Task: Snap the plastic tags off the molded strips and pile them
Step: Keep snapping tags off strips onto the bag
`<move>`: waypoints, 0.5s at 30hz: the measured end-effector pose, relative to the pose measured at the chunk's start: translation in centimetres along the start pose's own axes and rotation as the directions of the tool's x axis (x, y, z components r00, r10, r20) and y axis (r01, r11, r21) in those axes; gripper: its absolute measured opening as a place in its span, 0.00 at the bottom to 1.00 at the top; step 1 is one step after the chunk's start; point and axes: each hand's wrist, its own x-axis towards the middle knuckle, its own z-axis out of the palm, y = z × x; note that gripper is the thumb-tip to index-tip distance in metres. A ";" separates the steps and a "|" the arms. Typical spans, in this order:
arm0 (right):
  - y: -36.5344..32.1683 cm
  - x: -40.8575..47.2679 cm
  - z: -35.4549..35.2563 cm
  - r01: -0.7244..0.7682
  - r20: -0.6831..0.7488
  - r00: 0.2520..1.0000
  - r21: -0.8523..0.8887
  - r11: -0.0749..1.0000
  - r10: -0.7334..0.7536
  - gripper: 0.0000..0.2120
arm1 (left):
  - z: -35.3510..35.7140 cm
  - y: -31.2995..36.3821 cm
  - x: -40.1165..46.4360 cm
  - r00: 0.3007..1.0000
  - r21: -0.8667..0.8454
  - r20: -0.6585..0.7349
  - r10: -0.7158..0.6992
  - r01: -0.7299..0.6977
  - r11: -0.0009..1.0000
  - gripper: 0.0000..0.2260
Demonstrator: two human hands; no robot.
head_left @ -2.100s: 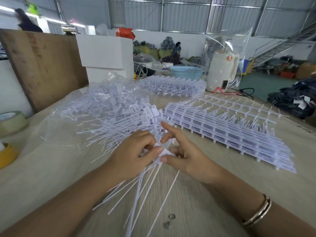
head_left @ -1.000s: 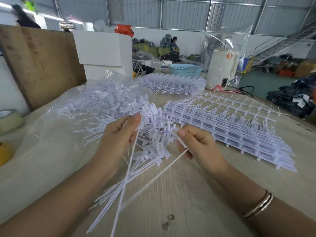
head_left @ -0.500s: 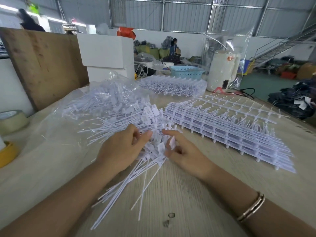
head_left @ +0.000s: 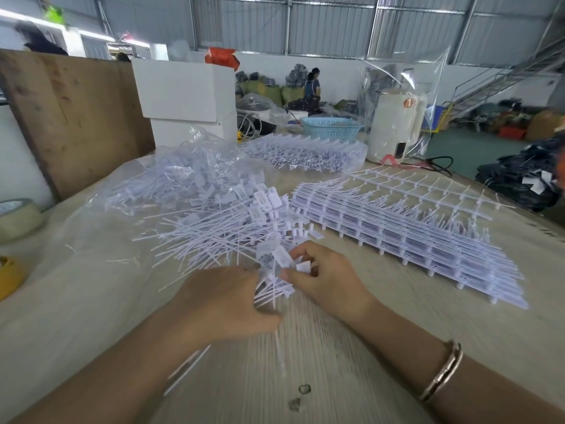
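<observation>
Both hands grasp one bunch of tags (head_left: 276,272) near the desk's (head_left: 351,347) front edge: left hand (head_left: 223,304) around the stems, right hand (head_left: 324,278) pinching the heads. Risk: loosened grip scatters stems away from the loose pile (head_left: 220,218); the molded strips (head_left: 406,240) lie right.

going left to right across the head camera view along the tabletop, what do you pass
Yellow tape roll → beige tape roll → pile of loose tags → stack of molded strips

hands (head_left: 275,289) motion-blurred, tags (head_left: 282,264) between them indistinct
</observation>
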 end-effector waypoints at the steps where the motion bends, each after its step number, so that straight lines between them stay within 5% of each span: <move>1: -0.1 -0.1 0.0 -0.003 -0.002 1.000 0.024 1.000 0.003 0.13 | -0.1 0.0 0.0 1.000 -0.006 0.007 -0.011 0.011 1.000 0.16; 9: -0.3 0.2 -1.7 -0.071 -0.150 0.982 0.279 0.958 0.117 0.06 | 0.2 -0.3 0.3 1.000 -0.031 0.006 0.012 -0.012 0.999 0.08; 15: 1.2 1.0 -2.8 -0.132 -0.237 0.940 0.408 0.903 0.245 0.05 | -0.9 -0.9 -0.2 0.981 -0.298 0.062 0.185 -0.158 0.941 0.06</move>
